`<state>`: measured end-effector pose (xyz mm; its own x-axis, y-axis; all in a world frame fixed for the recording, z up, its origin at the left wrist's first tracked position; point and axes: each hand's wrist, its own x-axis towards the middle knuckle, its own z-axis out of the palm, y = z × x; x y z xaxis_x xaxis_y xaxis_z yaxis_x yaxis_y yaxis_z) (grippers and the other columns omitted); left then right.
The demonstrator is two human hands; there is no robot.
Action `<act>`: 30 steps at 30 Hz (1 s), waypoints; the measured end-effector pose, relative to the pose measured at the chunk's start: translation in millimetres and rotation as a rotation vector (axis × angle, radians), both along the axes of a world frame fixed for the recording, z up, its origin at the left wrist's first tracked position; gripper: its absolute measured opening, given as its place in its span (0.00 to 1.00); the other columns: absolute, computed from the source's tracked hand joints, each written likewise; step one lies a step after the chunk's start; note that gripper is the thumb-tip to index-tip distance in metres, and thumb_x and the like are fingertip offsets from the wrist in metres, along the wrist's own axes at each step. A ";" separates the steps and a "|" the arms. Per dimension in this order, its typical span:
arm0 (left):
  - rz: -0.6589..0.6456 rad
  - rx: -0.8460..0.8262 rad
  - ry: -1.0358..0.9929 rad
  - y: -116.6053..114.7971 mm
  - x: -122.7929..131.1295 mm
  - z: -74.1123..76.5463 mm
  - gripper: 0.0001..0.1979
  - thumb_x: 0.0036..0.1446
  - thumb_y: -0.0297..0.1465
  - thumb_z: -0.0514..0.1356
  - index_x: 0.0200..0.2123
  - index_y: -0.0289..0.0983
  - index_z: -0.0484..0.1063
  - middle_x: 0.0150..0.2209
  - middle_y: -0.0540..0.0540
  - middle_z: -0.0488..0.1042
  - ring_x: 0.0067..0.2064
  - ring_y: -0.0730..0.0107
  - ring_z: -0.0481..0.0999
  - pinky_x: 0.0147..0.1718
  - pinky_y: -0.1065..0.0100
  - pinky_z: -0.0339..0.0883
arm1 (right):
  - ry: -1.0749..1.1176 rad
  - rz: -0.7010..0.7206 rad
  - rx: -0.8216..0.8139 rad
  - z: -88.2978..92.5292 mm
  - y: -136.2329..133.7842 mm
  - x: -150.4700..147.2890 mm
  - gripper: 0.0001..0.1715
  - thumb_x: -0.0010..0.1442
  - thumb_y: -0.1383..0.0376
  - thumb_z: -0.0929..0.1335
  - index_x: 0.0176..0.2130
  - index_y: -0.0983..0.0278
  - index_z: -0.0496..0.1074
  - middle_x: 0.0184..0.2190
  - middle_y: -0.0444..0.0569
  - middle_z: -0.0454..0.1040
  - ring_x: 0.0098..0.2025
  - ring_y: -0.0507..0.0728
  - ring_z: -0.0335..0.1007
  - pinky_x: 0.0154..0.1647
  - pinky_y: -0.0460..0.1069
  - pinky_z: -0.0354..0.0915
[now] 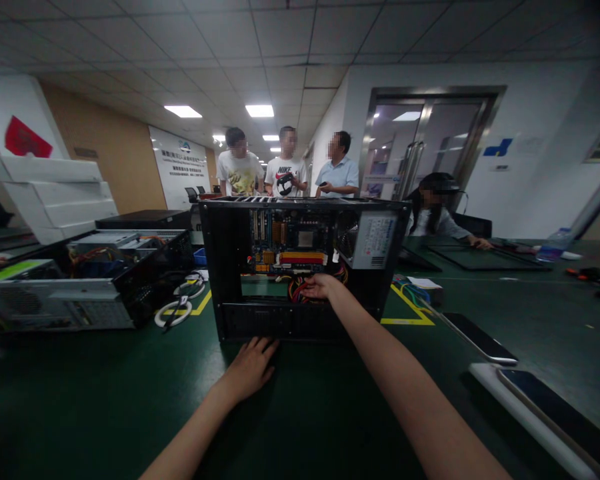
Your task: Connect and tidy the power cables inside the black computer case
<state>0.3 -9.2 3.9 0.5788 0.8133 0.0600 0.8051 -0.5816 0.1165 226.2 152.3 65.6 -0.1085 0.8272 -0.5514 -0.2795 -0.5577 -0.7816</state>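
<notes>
A black open computer case (260, 321) stands upright on the green table (290, 413). Inside it are a motherboard (290, 233) and, at the upper right, a power supply (376, 239). My right hand (319, 287) reaches into the case, its fingers closed around a bundle of red, yellow and black cables (297, 291). With fingers spread, my left hand (253, 365) lies on the table against the lower front edge of the case, holding nothing.
Another opened case (95, 287) lies at the left, with white coiled cables (174, 312) beside it. Phones (480, 337) rest at the right. Three people stand behind the table; another person sits at the right near flat black panels (485, 257).
</notes>
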 end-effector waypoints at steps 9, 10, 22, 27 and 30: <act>0.010 -0.016 0.001 -3.3 1.9 6.8 0.27 0.52 0.31 0.50 0.56 0.41 0.50 0.54 0.44 0.57 0.54 0.59 0.55 0.50 0.57 0.53 | 0.054 -0.011 0.022 -1.3 1.9 0.9 0.07 0.56 0.77 0.58 0.29 0.68 0.58 0.27 0.48 0.63 0.31 0.52 0.67 0.28 0.48 0.68; 0.010 -0.019 0.001 -3.6 2.2 7.4 0.27 0.52 0.31 0.50 0.56 0.40 0.51 0.54 0.44 0.57 0.54 0.58 0.55 0.50 0.57 0.53 | 0.055 -0.013 0.023 -1.8 2.3 0.9 0.07 0.56 0.77 0.57 0.29 0.68 0.58 0.27 0.48 0.63 0.31 0.52 0.67 0.28 0.48 0.68; -0.001 0.004 -0.014 -0.8 -0.3 1.8 0.27 0.52 0.31 0.50 0.56 0.42 0.50 0.55 0.45 0.56 0.54 0.59 0.54 0.50 0.57 0.52 | 0.053 -0.040 0.006 2.2 2.8 1.6 0.04 0.57 0.75 0.59 0.31 0.68 0.59 0.27 0.48 0.63 0.31 0.52 0.68 0.27 0.48 0.69; 0.004 -0.002 -0.014 -0.6 -0.1 1.2 0.27 0.52 0.32 0.50 0.56 0.41 0.50 0.55 0.45 0.56 0.54 0.59 0.54 0.50 0.58 0.52 | 0.045 -0.067 0.048 0.8 5.8 0.4 0.05 0.56 0.76 0.59 0.31 0.68 0.58 0.25 0.45 0.62 0.28 0.51 0.67 0.26 0.48 0.69; 0.016 -0.014 -0.008 -1.1 0.7 1.8 0.27 0.52 0.32 0.50 0.56 0.42 0.50 0.55 0.45 0.56 0.54 0.58 0.54 0.50 0.57 0.52 | 0.050 -0.068 0.048 -0.3 7.2 0.9 0.05 0.56 0.76 0.59 0.31 0.67 0.58 0.26 0.46 0.63 0.28 0.51 0.67 0.27 0.49 0.69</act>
<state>1.0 -10.3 5.6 0.5655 0.8231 0.0526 0.8132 -0.5671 0.1308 227.0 159.6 65.2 -0.0775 0.8588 -0.5064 -0.3552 -0.4984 -0.7909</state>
